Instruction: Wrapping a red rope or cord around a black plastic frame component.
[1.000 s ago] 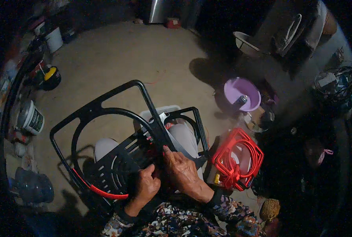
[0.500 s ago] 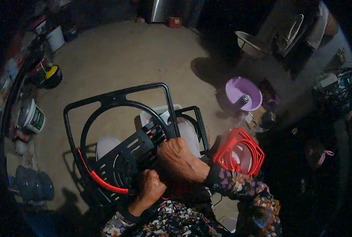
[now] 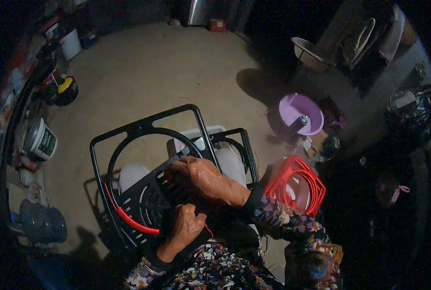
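Note:
A black slotted frame with a round hoop and a squared outer bar lies tilted across my lap. Glossy red cord is wound around the lower left of its hoop. Low at the frame's near side, my left hand is closed, with a thin red strand showing beside its fingers. Over the slotted panel, my right hand is closed with bent fingers; a bit of red shows near its fingertips. What it grips is hidden. Behind it stands a second black frame.
To the right lies a coil of red cord or strip. Beyond it is a purple basin with a spray can in it. A white tub stands past my knees. Buckets, including a white one, line the left side.
My right hand has moved left and slightly up, from the hoop's right side to above the slotted panel. The frame has shifted a little right. My left hand stays nearly in place.

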`<action>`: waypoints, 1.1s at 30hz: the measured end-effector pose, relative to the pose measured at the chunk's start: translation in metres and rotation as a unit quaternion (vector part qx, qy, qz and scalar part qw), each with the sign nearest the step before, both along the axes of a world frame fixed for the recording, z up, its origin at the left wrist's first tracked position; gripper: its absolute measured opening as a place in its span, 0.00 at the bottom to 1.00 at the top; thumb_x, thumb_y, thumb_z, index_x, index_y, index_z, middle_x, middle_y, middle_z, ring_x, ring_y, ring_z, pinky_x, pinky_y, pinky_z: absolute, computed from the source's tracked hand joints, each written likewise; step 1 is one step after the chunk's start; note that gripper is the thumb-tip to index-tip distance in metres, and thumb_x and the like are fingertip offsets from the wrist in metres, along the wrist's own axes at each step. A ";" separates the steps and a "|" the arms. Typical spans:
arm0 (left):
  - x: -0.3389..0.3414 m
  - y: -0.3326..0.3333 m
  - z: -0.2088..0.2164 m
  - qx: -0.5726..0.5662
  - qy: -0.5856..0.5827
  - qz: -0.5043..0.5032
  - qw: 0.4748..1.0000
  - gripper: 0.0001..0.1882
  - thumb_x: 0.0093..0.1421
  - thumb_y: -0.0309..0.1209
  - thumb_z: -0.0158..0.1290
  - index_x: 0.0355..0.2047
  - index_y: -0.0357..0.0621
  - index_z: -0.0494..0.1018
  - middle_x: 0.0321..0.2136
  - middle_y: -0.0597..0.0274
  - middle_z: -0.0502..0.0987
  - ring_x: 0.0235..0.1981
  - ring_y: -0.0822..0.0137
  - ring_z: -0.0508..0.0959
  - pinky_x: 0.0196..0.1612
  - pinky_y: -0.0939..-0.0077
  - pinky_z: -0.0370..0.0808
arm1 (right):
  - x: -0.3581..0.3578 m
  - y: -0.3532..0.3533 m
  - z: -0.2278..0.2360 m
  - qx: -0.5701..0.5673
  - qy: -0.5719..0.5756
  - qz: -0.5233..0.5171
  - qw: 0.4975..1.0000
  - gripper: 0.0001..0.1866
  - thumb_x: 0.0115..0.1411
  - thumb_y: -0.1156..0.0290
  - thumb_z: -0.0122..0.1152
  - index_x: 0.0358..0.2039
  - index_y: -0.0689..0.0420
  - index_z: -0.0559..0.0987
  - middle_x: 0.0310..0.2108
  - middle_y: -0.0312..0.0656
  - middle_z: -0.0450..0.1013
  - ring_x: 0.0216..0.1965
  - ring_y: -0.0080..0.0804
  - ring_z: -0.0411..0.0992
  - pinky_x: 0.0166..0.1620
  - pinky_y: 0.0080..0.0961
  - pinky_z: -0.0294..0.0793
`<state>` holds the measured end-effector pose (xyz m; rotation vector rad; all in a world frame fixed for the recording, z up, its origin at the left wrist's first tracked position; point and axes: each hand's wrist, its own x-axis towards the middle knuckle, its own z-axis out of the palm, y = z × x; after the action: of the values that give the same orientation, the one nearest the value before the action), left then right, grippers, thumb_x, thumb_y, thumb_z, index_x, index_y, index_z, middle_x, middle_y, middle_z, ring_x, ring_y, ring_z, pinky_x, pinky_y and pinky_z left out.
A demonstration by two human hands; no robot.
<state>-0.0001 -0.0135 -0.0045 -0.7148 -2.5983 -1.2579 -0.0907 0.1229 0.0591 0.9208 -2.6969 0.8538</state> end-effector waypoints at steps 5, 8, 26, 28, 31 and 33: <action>0.000 -0.015 -0.017 -0.101 0.008 -0.078 0.992 0.10 0.40 0.26 0.52 0.08 0.37 0.65 0.09 0.48 0.64 0.17 0.43 0.70 0.21 0.51 0.65 | 0.007 -0.013 -0.005 0.145 0.051 -0.057 0.986 0.20 0.48 0.73 0.55 0.45 0.57 0.73 0.41 0.51 0.71 0.48 0.47 0.67 0.47 0.36 0.71; -0.002 -0.014 -0.014 -0.104 0.046 -0.104 0.988 0.12 0.40 0.28 0.52 0.07 0.37 0.64 0.09 0.48 0.65 0.15 0.43 0.68 0.21 0.52 0.65 | 0.010 -0.017 -0.016 0.276 0.077 -0.056 0.956 0.19 0.47 0.69 0.58 0.42 0.56 0.74 0.40 0.48 0.70 0.47 0.46 0.66 0.48 0.37 0.69; -0.018 0.003 -0.007 0.158 -0.228 -0.018 0.960 0.13 0.60 0.38 0.51 0.31 0.39 0.73 0.19 0.63 0.73 0.19 0.72 0.71 0.23 0.76 0.68 | 0.158 0.067 0.115 -0.497 -0.367 -0.229 0.752 0.13 0.61 0.63 0.56 0.42 0.58 0.74 0.33 0.30 0.71 0.35 0.15 0.67 0.39 0.15 0.67; -0.018 0.007 0.007 0.266 -0.211 -0.052 0.939 0.16 0.63 0.40 0.48 0.36 0.39 0.74 0.20 0.66 0.74 0.19 0.76 0.71 0.20 0.82 0.68 | 0.171 0.085 0.089 -0.470 -0.356 -0.257 0.766 0.14 0.61 0.64 0.57 0.42 0.59 0.74 0.34 0.30 0.72 0.35 0.15 0.67 0.39 0.15 0.67; -0.021 -0.001 0.041 0.212 -0.415 -0.065 0.882 0.16 0.63 0.40 0.49 0.35 0.37 0.74 0.18 0.65 0.73 0.15 0.77 0.69 0.17 0.84 0.65 | 0.181 0.106 0.055 -0.458 -0.405 -0.346 0.712 0.18 0.60 0.62 0.59 0.46 0.61 0.73 0.35 0.31 0.72 0.37 0.18 0.68 0.41 0.17 0.68; -0.022 -0.005 0.042 0.275 -0.475 -0.032 0.835 0.16 0.62 0.39 0.49 0.35 0.35 0.75 0.16 0.65 0.72 0.13 0.78 0.67 0.17 0.83 0.63 | 0.180 0.103 0.038 -0.455 -0.384 -0.383 0.707 0.18 0.60 0.62 0.59 0.45 0.60 0.74 0.35 0.31 0.72 0.37 0.18 0.68 0.40 0.17 0.68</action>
<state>-0.0224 -0.0186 0.0373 -0.0178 -2.5090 -2.7620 0.0889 0.2258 0.0971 -0.8876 -2.1203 2.2528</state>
